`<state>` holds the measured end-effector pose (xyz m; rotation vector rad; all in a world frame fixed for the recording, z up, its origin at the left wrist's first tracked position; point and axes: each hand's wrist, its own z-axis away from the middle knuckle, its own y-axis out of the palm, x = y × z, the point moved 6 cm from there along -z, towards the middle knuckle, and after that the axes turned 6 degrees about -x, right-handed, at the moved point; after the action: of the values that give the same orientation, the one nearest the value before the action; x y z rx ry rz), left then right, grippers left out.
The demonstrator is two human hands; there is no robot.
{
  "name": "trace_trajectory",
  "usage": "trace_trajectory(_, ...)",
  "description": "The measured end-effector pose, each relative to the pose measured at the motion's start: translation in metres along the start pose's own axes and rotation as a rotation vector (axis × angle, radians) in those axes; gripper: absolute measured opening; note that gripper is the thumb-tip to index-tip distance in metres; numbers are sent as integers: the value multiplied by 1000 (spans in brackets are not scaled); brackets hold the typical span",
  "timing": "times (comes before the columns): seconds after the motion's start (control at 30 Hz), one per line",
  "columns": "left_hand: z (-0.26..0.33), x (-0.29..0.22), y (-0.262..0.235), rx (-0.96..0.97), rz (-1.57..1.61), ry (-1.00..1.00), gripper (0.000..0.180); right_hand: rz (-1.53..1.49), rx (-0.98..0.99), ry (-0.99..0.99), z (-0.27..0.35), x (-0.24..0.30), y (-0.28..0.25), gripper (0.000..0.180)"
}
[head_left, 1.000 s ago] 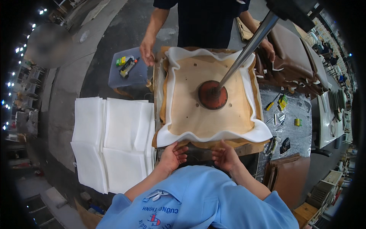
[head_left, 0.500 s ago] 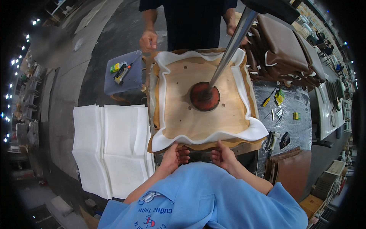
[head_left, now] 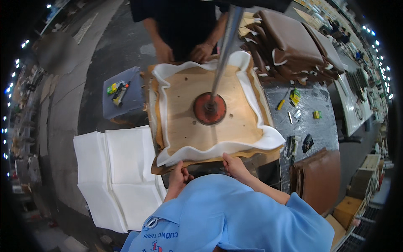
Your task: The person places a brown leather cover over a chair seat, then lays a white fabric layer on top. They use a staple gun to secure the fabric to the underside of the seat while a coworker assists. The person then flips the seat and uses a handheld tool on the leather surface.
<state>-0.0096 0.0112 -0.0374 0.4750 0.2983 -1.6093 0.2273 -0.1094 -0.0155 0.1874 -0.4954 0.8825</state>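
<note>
A square wooden seat board (head_left: 176,109) with several holes lies on white foam padding (head_left: 201,152), whose edges curl up around it. Beneath the foam spreads a brown cover (head_left: 252,150). A round red press foot (head_left: 210,108) on a metal rod (head_left: 226,46) bears on the board's middle. My right hand (head_left: 237,167) is closed at the near edge, thumb on top, pinching the cover. My left hand (head_left: 178,178) has curled fingers just below the cover's near edge, left of the middle; what it grips, if anything, is hidden.
Across from me a person's hands (head_left: 201,52) are at the far edge. White foam sheets (head_left: 126,151) lie left, with a staple gun (head_left: 120,94) on a blue-grey stool (head_left: 113,107). Right are stacked brown covers (head_left: 298,42), a yellow-handled screwdriver (head_left: 281,105) and brown panels (head_left: 321,176).
The person opposite has brought both hands in to the far edge. My right hand has closed at the near edge, and my left fingers have curled. The whole view has shifted slightly.
</note>
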Motion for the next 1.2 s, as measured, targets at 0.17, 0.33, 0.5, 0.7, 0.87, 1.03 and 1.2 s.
trace_trajectory(0.17,-3,0,-3,79,-47,-73,64,3,53,34,10,-10,-9,53)
trace_trajectory(0.33,15,11,12,250,-34,-301,59,-253,111,229,19,-31,-76,64)
trace_trajectory(0.5,19,28,65,548,-73,-477,67,-468,12,204,-4,-14,-110,47)
trace_trajectory(0.7,23,57,111,390,29,-432,64,-300,0,268,-8,-5,-117,40)
trace_trajectory(0.87,21,67,137,230,39,-391,65,32,73,221,-9,20,-118,56)
trace_trajectory(1.03,18,70,150,209,46,-330,71,198,189,194,-38,22,-120,59)
trace_trajectory(1.2,-6,73,136,191,9,-197,70,256,209,-70,-36,34,-118,54)
